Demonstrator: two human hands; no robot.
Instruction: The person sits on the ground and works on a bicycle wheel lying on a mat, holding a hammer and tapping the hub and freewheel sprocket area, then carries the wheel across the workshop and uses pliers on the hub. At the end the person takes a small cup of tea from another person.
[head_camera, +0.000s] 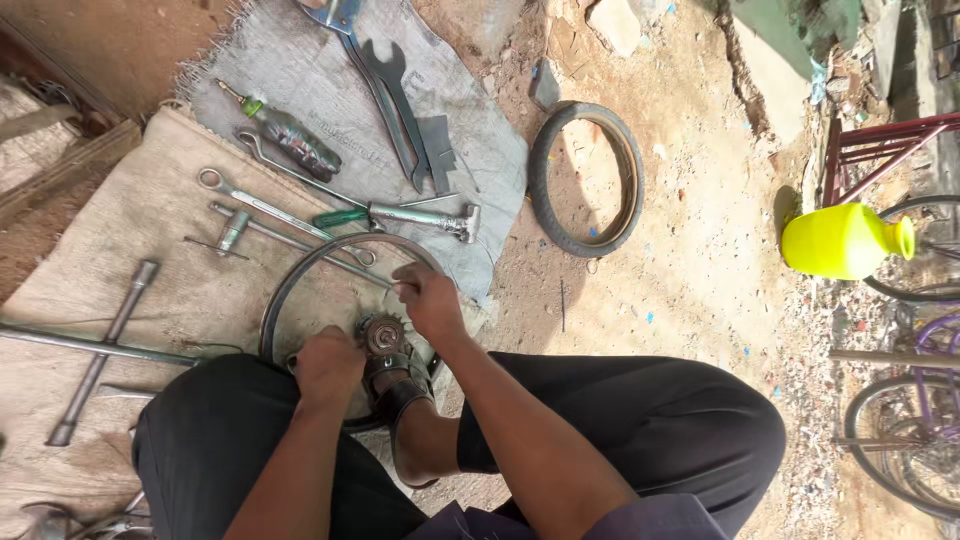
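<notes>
A bare bicycle wheel rim (300, 272) lies on a burlap sack (150, 250) between my knees, its rusty hub and sprocket (383, 335) facing up. My left hand (326, 366) is closed on the rim's near edge beside the hub. My right hand (428, 297) is closed just above the hub, fingers pinched on something small near the spokes; what it grips is too small to tell. My sandalled foot (400, 400) rests against the wheel.
Spanners (385, 85), a screwdriver (290, 135), a hammer (420, 215) and a cross wrench (100, 350) lie on the sack and grey cloth. A loose tyre (587, 178) lies on the dirt. A yellow jug (843, 240) and bicycles (915, 400) stand at the right.
</notes>
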